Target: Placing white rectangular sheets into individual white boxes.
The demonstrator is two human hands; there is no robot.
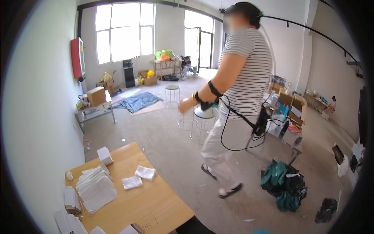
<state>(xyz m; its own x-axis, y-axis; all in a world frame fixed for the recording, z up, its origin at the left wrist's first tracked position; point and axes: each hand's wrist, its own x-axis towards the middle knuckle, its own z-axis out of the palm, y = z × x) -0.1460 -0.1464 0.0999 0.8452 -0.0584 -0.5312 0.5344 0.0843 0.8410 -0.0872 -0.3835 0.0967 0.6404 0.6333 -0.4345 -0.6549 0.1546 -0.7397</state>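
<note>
Neither of my hands shows in the head view. Below me on the left stands a light wooden table (156, 202) with handwriting near its front edge. A fanned pile of white paper sheets or sleeves (96, 190) lies on it. To the right of that pile rest two flat white packets, one (145, 172) a little farther off than the other (132, 182). A small white box (104, 155) sits at the far edge. More white stacks (71, 199) line the left side, and others are cut off by the lower rim.
Another person (245, 74) in a striped shirt, with cabled straps on the arm, walks past the table. Dark green plastic bags (284, 183) lie on the floor at right. Beyond are a cluttered table (292, 136), stools (172, 89), a blue sheet (140, 102) and a low bench (95, 109).
</note>
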